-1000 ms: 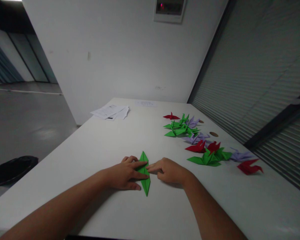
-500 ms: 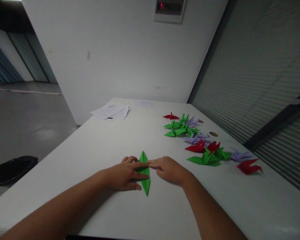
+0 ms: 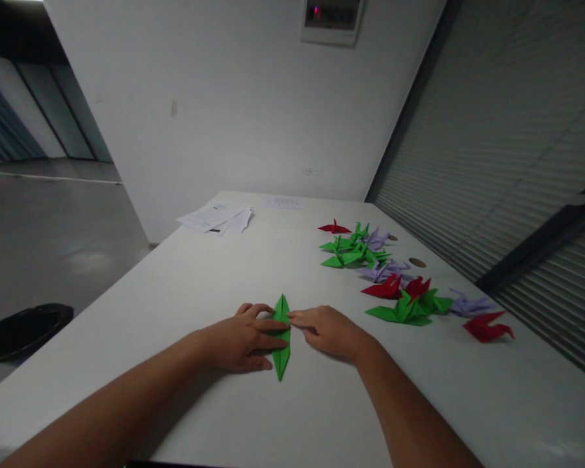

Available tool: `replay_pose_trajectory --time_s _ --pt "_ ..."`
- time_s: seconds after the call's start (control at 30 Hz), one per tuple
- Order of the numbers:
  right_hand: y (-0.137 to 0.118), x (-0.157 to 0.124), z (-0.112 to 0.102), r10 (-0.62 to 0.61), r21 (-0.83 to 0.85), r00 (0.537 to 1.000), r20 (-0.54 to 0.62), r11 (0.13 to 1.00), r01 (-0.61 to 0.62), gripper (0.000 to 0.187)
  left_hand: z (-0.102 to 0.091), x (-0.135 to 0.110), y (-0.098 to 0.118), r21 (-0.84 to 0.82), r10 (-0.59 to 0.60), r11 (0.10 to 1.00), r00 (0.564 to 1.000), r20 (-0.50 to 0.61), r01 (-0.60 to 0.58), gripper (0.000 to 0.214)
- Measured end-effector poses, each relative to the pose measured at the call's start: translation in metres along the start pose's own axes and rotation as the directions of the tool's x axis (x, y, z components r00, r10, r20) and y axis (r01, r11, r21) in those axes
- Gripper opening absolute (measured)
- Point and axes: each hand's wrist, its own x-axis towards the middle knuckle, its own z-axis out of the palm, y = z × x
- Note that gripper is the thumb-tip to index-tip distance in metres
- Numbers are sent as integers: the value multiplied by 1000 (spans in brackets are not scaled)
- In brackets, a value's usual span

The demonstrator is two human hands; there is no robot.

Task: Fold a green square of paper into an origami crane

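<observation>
A narrow, diamond-shaped piece of folded green origami paper [image 3: 281,364] lies flat on the white table, its points facing away from and toward me. My left hand [image 3: 238,341] rests over it from the left, fingers spread, two of them lying across its middle. From the right, my right hand [image 3: 329,331] touches the paper's right edge with its outstretched index finger, the other fingers curled beneath. Part of the paper is hidden under the left fingers.
Folded paper cranes in green [image 3: 341,253], red [image 3: 487,327] and purple [image 3: 468,304] lie along the table's right side. Printed sheets [image 3: 214,218] lie at the far left. A round brown disc [image 3: 417,262] is near the blinds. A black-lined bin [image 3: 26,331] stands left of the table.
The green paper has turned slightly, its near point swinging left and its far point right. Both hands stay in nearly the same place.
</observation>
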Motion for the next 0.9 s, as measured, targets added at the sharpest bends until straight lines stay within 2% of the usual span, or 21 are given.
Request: replay_pose_trajectory --time_s 0.27,0.47,0.67,0.77,0.9 --pt "-10 -1 -8 9 -128 999 42 992 -3 40 -9 1 3 50 -19 998 998 -65 22 39" --pt "-16 0 -9 36 -175 997 61 984 -25 36 -7 8 11 14 20 1000 996 -84 -18 45" --pt "-17 1 -8 66 -217 996 63 975 -51 26 -7 8 8 88 23 996 995 -98 -14 39" --pt "-16 1 -6 17 -235 1000 25 972 -11 21 -5 6 4 118 -5 993 994 -111 18 34" --pt "-14 0 -4 -82 -219 995 -49 973 69 28 -3 3 -1 145 -73 985 991 -108 89 28"
